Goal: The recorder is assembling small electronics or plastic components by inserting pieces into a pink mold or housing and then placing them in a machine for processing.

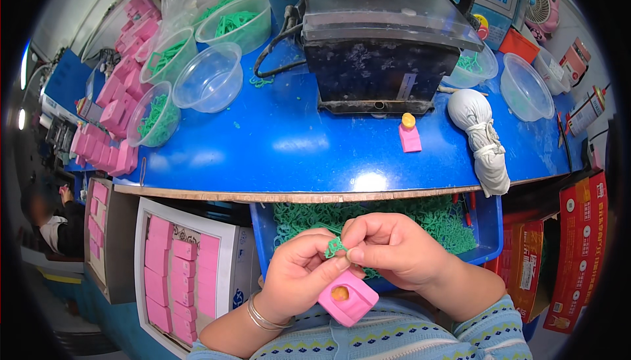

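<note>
Below the blue desk [282, 143], the left hand [299, 271] grips a pink block [348, 299]; the right hand [388, 248] pinches a small green plastic piece [335, 248] above it. Behind them, a blue bin [490, 228] holds green pieces. Clear bowls [210, 77] on the desk hold more.

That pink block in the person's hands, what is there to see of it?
The pink block is a small chunky piece that looks like moulded plastic, with a round hollow showing yellow-orange inside its upper face. It is tilted, held low in the left hand above the person's lap, in front of the blue bin. The right hand pinches a small green part just above it.
</note>
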The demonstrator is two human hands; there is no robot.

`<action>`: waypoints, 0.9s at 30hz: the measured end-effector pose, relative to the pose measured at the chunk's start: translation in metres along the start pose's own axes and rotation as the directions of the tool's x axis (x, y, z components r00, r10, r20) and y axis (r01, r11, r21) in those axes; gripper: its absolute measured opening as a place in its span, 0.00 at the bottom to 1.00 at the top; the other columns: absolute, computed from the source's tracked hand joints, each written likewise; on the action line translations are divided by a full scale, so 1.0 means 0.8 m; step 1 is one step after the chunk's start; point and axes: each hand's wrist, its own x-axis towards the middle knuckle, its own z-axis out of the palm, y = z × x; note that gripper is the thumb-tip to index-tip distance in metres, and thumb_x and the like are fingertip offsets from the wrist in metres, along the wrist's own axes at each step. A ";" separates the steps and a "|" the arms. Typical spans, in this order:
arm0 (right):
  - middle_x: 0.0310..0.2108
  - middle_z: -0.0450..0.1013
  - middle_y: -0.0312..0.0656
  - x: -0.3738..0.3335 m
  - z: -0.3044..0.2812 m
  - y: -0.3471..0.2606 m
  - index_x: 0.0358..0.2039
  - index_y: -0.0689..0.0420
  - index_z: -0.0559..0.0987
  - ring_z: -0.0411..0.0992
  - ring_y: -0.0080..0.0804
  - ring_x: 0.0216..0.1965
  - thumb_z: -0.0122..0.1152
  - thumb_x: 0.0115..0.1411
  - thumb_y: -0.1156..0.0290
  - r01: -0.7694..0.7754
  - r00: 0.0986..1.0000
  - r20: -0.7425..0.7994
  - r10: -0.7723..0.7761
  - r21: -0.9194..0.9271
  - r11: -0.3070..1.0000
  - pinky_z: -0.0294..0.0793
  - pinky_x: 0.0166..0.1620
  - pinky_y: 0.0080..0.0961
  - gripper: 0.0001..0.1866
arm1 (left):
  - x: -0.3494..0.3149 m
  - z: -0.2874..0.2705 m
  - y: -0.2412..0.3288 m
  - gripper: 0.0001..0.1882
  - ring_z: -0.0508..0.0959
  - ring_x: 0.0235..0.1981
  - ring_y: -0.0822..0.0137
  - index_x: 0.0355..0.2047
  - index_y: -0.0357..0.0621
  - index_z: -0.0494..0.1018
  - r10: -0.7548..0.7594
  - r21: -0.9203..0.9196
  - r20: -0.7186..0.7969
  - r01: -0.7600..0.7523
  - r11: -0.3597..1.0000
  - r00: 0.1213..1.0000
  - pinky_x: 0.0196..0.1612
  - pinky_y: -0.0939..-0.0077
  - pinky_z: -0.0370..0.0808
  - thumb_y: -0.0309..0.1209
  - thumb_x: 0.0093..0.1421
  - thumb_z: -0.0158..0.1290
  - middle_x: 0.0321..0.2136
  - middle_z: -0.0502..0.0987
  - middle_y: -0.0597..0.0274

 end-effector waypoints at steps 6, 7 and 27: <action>0.31 0.72 0.39 0.000 0.000 0.000 0.35 0.64 0.72 0.69 0.19 0.30 0.52 0.57 0.76 -0.012 1.000 -0.003 0.012 0.008 1.000 0.68 0.34 0.15 0.07 | 0.001 0.000 0.001 0.04 0.77 0.34 0.65 0.33 0.32 0.68 0.017 0.048 -0.004 -0.017 0.999 1.000 0.37 0.75 0.75 0.17 0.57 0.46 0.31 0.68 0.57; 0.31 0.72 0.39 0.000 0.000 0.001 0.35 0.64 0.72 0.69 0.19 0.30 0.52 0.57 0.76 -0.013 1.000 -0.004 0.013 0.009 1.000 0.68 0.34 0.15 0.07 | 0.000 0.000 0.001 0.04 0.77 0.34 0.65 0.33 0.32 0.68 0.016 0.047 -0.004 -0.016 0.999 1.000 0.37 0.75 0.75 0.17 0.57 0.46 0.31 0.68 0.57; 0.29 0.71 0.38 0.003 -0.005 0.005 0.33 0.63 0.73 0.67 0.19 0.27 0.52 0.57 0.76 -0.019 0.999 0.027 0.017 0.082 0.996 0.65 0.31 0.15 0.05 | 0.000 -0.006 -0.005 0.05 0.77 0.34 0.62 0.35 0.33 0.67 -0.015 -0.052 0.030 0.017 0.999 0.999 0.38 0.73 0.76 0.17 0.57 0.45 0.32 0.68 0.58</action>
